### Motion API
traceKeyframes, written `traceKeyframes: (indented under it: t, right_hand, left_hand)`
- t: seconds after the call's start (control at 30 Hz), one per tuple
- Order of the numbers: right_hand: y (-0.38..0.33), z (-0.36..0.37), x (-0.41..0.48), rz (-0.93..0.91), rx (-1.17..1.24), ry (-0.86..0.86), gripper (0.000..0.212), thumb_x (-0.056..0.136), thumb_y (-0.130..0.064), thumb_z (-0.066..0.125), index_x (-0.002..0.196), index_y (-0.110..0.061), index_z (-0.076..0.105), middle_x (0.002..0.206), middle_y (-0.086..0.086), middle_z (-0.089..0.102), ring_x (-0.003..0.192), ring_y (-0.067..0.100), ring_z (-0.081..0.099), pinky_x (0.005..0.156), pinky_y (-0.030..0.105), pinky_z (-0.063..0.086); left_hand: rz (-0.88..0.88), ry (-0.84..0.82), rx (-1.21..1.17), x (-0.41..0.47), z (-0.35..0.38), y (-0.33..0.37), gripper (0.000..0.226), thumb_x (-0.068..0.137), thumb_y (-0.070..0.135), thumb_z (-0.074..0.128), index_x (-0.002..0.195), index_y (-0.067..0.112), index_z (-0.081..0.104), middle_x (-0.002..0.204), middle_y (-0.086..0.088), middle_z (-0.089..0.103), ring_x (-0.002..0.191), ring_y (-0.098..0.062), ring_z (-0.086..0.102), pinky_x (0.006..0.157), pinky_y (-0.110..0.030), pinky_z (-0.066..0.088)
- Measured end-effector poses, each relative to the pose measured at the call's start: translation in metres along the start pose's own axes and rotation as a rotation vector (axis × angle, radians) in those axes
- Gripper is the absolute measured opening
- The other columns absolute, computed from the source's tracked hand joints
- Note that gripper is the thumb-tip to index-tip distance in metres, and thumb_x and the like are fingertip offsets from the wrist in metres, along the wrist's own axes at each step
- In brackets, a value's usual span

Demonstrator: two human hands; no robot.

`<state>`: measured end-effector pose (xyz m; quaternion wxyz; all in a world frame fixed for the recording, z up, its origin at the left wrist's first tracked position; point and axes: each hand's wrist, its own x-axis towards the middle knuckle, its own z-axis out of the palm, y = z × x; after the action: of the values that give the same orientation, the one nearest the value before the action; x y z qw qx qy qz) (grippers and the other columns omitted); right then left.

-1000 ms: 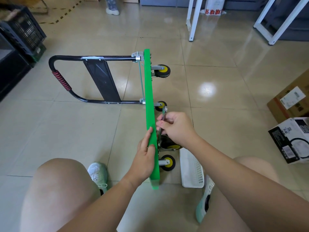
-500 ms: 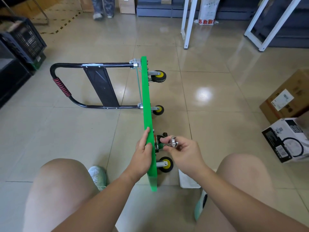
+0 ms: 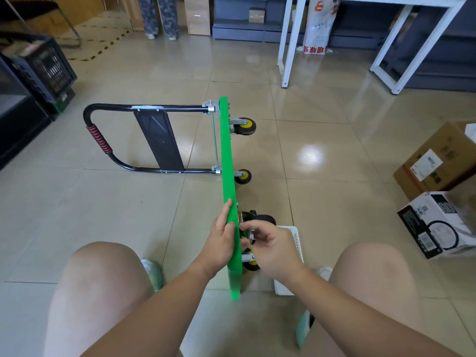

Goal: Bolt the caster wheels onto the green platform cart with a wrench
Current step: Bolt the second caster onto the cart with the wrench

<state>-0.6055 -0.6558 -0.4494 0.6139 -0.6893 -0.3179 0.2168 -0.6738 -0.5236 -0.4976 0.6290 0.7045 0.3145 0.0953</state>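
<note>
My left hand [image 3: 221,237] lies flat, fingers straight, against the green platform cart [image 3: 227,155], which stands on edge on the floor. My right hand [image 3: 273,244] pinches the wrench [image 3: 251,236] beside a caster wheel [image 3: 265,219].

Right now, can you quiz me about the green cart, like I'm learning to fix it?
1. True or false: the green platform lies flat.
2. Which hand rests on the platform's edge while the other pinches the wrench? A) left B) right
3. Fill in: the basket by the right hand is ___.
Key: 1 false, it stands on edge; 2 A, the left hand; 3 white.
</note>
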Motion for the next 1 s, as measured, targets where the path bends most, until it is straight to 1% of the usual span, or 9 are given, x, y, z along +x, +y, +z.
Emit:
traceKeyframes:
  t: [0.13, 0.2, 0.27, 0.33, 0.43, 0.6, 0.73, 0.87, 1.0]
  right_hand:
    - [0.001, -0.003, -0.001, -0.061, -0.011, -0.006, 0.057, 0.082, 0.011, 0.061, 0.095, -0.043, 0.077, 0.095, -0.007, 0.076, 0.08, 0.015, 0.075, 0.08, 0.027, 0.058]
    - [0.001, -0.004, 0.005, -0.067, -0.039, -0.007, 0.06, 0.083, 0.008, 0.061, 0.094, -0.048, 0.076, 0.092, -0.012, 0.075, 0.078, 0.014, 0.073, 0.08, 0.029, 0.058]
    - [0.001, -0.006, 0.015, -0.028, -0.048, 0.001, 0.062, 0.084, 0.012, 0.061, 0.087, -0.048, 0.074, 0.087, -0.013, 0.074, 0.078, 0.01, 0.071, 0.081, 0.028, 0.056]
    - [0.002, -0.006, 0.024, -0.006, -0.077, 0.009, 0.057, 0.084, 0.01, 0.065, 0.083, -0.046, 0.073, 0.085, -0.011, 0.074, 0.08, 0.012, 0.07, 0.084, 0.03, 0.056]
    - [0.001, -0.006, 0.031, 0.014, -0.108, -0.017, 0.05, 0.084, 0.004, 0.068, 0.082, -0.045, 0.073, 0.084, -0.011, 0.074, 0.083, 0.015, 0.07, 0.087, 0.033, 0.058]
    - [-0.012, -0.012, 0.061, 0.165, 0.044, 0.04, 0.027, 0.089, 0.003, 0.068, 0.08, -0.023, 0.071, 0.074, -0.014, 0.073, 0.075, 0.002, 0.068, 0.073, 0.019, 0.057]
    - [-0.016, -0.011, 0.083, 0.219, -0.023, -0.07, 0.023, 0.091, -0.002, 0.068, 0.082, -0.023, 0.07, 0.076, -0.008, 0.075, 0.081, 0.01, 0.072, 0.073, 0.024, 0.06]
    - [-0.015, -0.011, 0.106, 0.304, -0.053, -0.064, 0.013, 0.094, -0.008, 0.066, 0.088, -0.019, 0.07, 0.082, 0.001, 0.075, 0.083, 0.017, 0.074, 0.072, 0.029, 0.062]
    - [-0.016, -0.01, 0.116, 0.36, -0.085, -0.136, 0.006, 0.092, -0.008, 0.068, 0.091, -0.014, 0.07, 0.09, 0.009, 0.074, 0.084, 0.02, 0.074, 0.069, 0.027, 0.061]
  left_hand:
    - [0.013, 0.019, 0.01, 0.001, 0.0, -0.003, 0.062, 0.096, 0.038, 0.034, 0.154, 0.056, 0.024, 0.156, 0.003, 0.039, 0.134, -0.001, 0.046, 0.091, 0.0, 0.039]
    - [0.017, 0.012, 0.008, 0.001, 0.001, -0.004, 0.06, 0.093, 0.043, 0.033, 0.149, 0.064, 0.023, 0.155, 0.004, 0.04, 0.138, -0.005, 0.045, 0.108, -0.017, 0.041]
    - [0.03, 0.016, 0.008, 0.0, 0.001, -0.002, 0.059, 0.097, 0.043, 0.032, 0.152, 0.061, 0.023, 0.156, 0.006, 0.04, 0.143, -0.003, 0.04, 0.123, -0.032, 0.031]
    - [0.011, 0.031, -0.011, 0.0, 0.001, -0.001, 0.056, 0.105, 0.033, 0.032, 0.157, 0.052, 0.024, 0.157, 0.009, 0.039, 0.139, 0.008, 0.039, 0.122, -0.024, 0.028]
    - [-0.007, 0.038, 0.001, 0.001, 0.002, -0.002, 0.055, 0.111, 0.021, 0.031, 0.159, 0.046, 0.025, 0.157, 0.009, 0.037, 0.123, 0.028, 0.04, 0.099, 0.002, 0.028]
    - [-0.002, 0.055, 0.024, 0.001, 0.004, -0.002, 0.055, 0.11, 0.024, 0.034, 0.157, 0.051, 0.025, 0.158, 0.01, 0.037, 0.139, 0.004, 0.037, 0.114, -0.017, 0.023]
    - [-0.011, 0.061, 0.033, -0.001, 0.002, 0.001, 0.056, 0.11, 0.022, 0.034, 0.159, 0.048, 0.024, 0.157, 0.011, 0.036, 0.138, 0.003, 0.037, 0.114, -0.018, 0.023]
    - [-0.026, 0.057, 0.04, -0.003, 0.002, 0.004, 0.055, 0.11, 0.024, 0.034, 0.158, 0.051, 0.024, 0.155, 0.014, 0.036, 0.127, 0.022, 0.037, 0.11, -0.014, 0.024]
    - [-0.026, 0.061, 0.044, -0.002, 0.002, 0.004, 0.055, 0.111, 0.025, 0.034, 0.158, 0.052, 0.024, 0.156, 0.014, 0.036, 0.135, 0.006, 0.04, 0.112, -0.017, 0.025]
